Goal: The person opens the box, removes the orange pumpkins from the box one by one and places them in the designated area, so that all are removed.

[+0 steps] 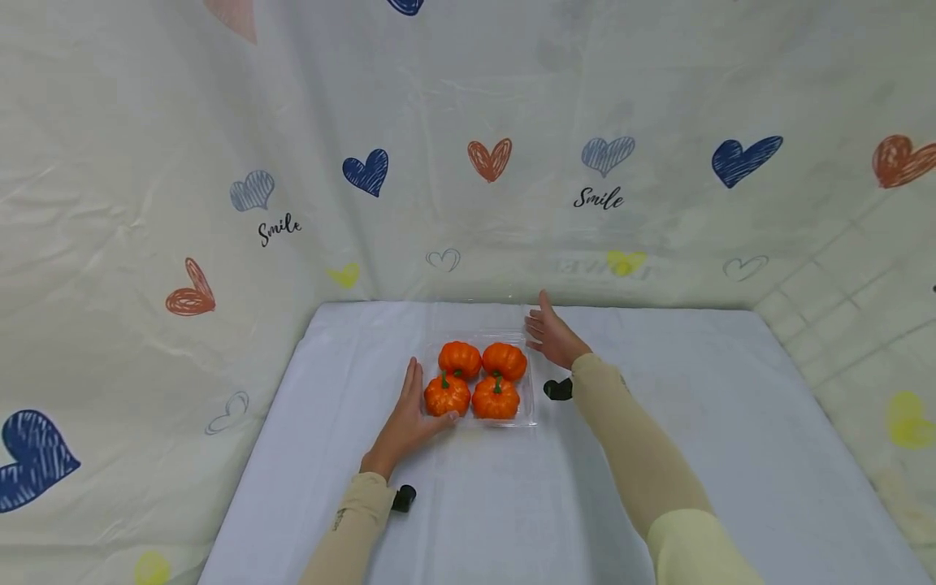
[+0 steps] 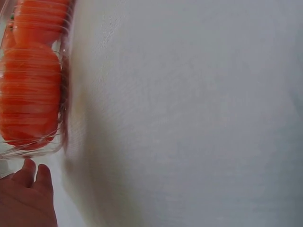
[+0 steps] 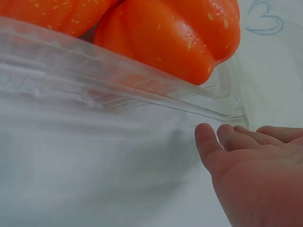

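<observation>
Several small orange pumpkins (image 1: 496,398) sit in two rows inside a clear plastic container (image 1: 530,416) on the table. What looks like its transparent lid (image 1: 475,318) stretches up behind the back row. My left hand (image 1: 409,422) lies along the container's near left corner, fingers straight up the left side and thumb by the front edge. In the left wrist view, fingertips (image 2: 29,165) are right at the container's end. Beside the far right corner, my right hand (image 1: 553,335) is held with extended fingers and nothing in it; the right wrist view shows the fingertips close to that corner.
White cloth covers the table (image 1: 658,455). Behind it hangs a pale curtain (image 1: 541,97) printed with hearts and the word Smile, meeting the table's back edge. Small black devices (image 1: 559,390) are worn at both wrists.
</observation>
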The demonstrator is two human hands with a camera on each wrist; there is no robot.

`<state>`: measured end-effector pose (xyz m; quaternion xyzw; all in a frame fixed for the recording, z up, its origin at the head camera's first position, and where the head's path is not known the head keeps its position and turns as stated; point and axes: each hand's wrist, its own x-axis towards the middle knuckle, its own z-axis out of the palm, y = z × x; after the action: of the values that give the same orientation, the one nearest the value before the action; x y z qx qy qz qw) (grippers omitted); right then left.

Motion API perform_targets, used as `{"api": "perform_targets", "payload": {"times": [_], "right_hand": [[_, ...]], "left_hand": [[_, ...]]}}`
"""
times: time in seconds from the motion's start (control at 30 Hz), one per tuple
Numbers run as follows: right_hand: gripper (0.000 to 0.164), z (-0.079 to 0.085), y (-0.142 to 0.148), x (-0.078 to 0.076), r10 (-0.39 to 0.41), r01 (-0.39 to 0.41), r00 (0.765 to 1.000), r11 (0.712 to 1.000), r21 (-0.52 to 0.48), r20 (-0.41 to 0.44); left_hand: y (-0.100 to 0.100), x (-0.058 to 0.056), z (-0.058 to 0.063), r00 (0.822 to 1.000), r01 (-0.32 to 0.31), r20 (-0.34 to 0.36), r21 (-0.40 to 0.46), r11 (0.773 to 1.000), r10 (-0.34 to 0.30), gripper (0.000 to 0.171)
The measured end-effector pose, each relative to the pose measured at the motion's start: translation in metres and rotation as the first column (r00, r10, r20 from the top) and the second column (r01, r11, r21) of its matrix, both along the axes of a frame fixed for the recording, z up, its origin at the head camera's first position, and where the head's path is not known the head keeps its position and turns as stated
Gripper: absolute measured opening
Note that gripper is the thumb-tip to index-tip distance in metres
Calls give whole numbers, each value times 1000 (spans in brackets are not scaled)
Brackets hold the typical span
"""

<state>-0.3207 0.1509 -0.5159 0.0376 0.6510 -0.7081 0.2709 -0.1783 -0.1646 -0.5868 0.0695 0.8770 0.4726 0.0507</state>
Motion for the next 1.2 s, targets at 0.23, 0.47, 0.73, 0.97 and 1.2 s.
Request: {"api": "perform_targets", "payload": {"times": [0.23,0.47,0.73,0.97,1.2], "right_hand": [[103,3,1,-2,29,-19,994,994,107,-101],[88,8,1,6,102,-39,963,969,245,-250],[88,24,-8,26,260,-105,887,919,381,-382],[73,12,-12,40,324,-174,865,909,378,-384],[67,-1,-15,53,408,-163,807,849,502,-428]], "left_hand": [[2,3,-1,1000,-14,-9,6,1000,14,126],[3,6,-5,1000,-25,-18,40,999,25,125],[1,2,-9,998,-31,-45,52,998,34,127],[1,1,-7,997,-37,-60,50,998,40,125],[2,5,-7,998,-43,-33,49,998,45,125]]}}
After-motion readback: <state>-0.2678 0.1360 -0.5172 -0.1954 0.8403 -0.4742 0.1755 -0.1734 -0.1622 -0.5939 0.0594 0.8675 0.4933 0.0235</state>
